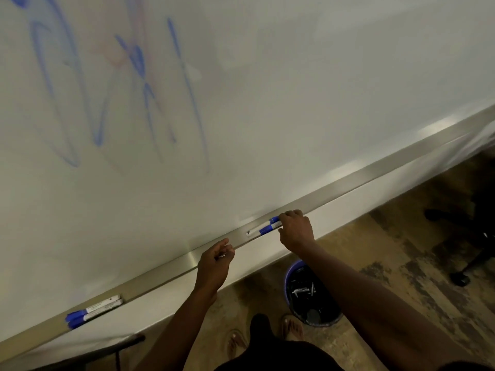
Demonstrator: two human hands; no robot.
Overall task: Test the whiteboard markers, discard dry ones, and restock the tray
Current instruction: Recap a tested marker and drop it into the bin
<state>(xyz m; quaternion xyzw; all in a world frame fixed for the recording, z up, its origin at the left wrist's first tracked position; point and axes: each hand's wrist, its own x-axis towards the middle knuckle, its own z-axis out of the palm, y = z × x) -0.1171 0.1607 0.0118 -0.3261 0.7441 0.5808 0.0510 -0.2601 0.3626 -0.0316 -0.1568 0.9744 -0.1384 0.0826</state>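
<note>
Right hand [296, 231] pinches two blue-capped markers [267, 227] lying on the tray [375, 172]; left hand [214, 263], fingers curled, grips something small I can't make out.

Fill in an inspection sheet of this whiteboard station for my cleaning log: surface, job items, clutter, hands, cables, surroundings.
Surface: white whiteboard with blue scribbles at upper left; long metal marker tray along its bottom edge.
Job's things: two blue-capped white markers on the tray by the right hand; two more blue-capped markers on the tray at far left.
Clutter: blue-rimmed waste bin on the floor, holding discarded markers.
Hands: right hand grips the marker pair; left hand curled at the tray edge, contents unclear.
Cables: nothing seen.
Surroundings: wood-look floor; black chair base at right.
</note>
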